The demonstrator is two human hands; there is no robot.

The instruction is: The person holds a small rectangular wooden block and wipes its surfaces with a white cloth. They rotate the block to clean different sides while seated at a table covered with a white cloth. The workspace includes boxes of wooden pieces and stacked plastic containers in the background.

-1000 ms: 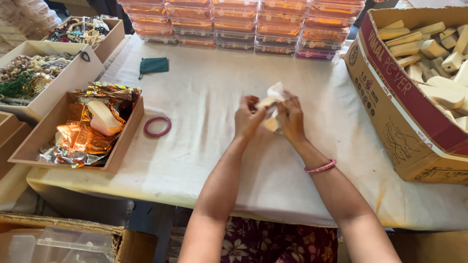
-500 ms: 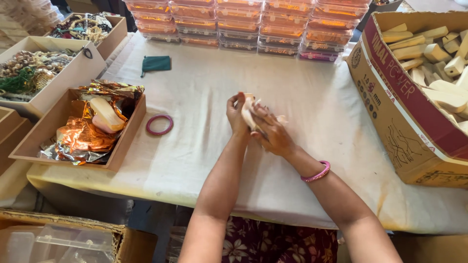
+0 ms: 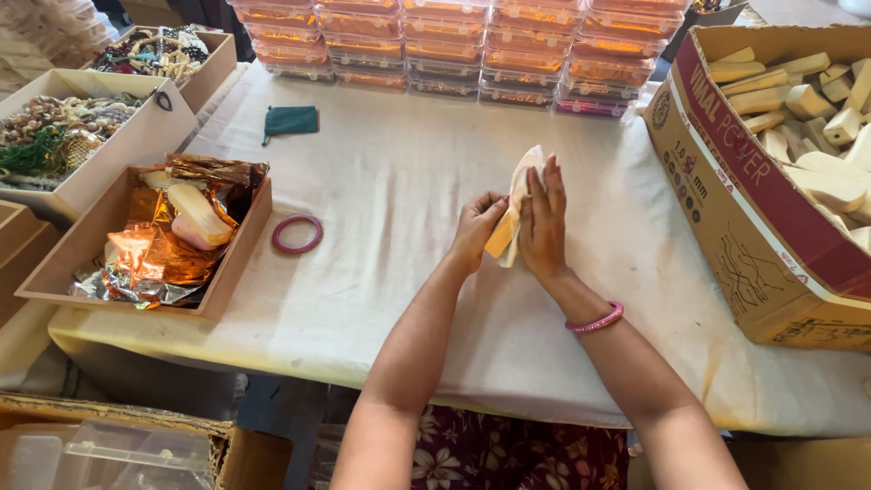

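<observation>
Hands first: I see my left hand (image 3: pixel 478 229) and right hand (image 3: pixel 543 222) pressed toward each other above the table (image 3: pixel 408 209), with a pale, flat wrapped piece (image 3: pixel 513 210) sandwiched upright between them. My right palm lies flat along its side with the fingers straight and pointing away from me; my left fingers curl round its lower edge, where an orange-yellow patch shows. A pink bangle (image 3: pixel 595 320) sits on my right wrist.

To the left, well apart, a second pink ring (image 3: pixel 297 234) lies flat on the cloth, just beside a shallow cardboard tray (image 3: pixel 231 268) holding crumpled orange and silver foil (image 3: pixel 150 259). Farther off lies a small dark green pouch (image 3: pixel 292 121). Rows of stacked clear lidded boxes (image 3: pixel 454 45) line the far edge. On my right stands a large cardboard carton (image 3: pixel 744 209) filled with pale wooden-looking blocks (image 3: pixel 817 136). Two more open boxes of beads (image 3: pixel 54 136) stand at far left.
</observation>
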